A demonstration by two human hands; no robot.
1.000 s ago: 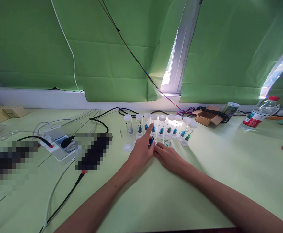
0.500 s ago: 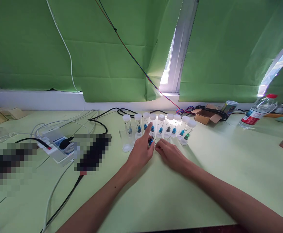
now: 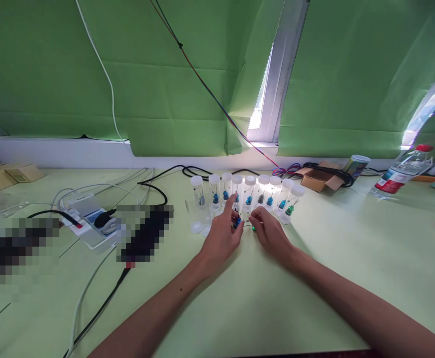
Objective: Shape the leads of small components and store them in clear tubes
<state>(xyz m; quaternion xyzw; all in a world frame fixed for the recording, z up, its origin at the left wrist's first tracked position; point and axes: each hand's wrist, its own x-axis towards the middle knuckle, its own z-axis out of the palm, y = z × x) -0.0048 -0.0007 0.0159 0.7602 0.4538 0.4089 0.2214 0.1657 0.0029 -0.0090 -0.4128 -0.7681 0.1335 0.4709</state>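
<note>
Pale green desk point(image 3: 314, 278): small blue wire-legged part point(image 3: 237, 222) is pinched in the left grip point(image 3: 221, 238), kept low and steadied beside the row of clear white-capped vials point(image 3: 249, 194). Small green part point(image 3: 254, 228) is touched by the right grip point(image 3: 271, 233), clenched or not can't be told.

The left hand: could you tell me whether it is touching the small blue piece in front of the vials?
Touching. The head view shows the left hand pinching the small blue piece between its fingertips.
</note>
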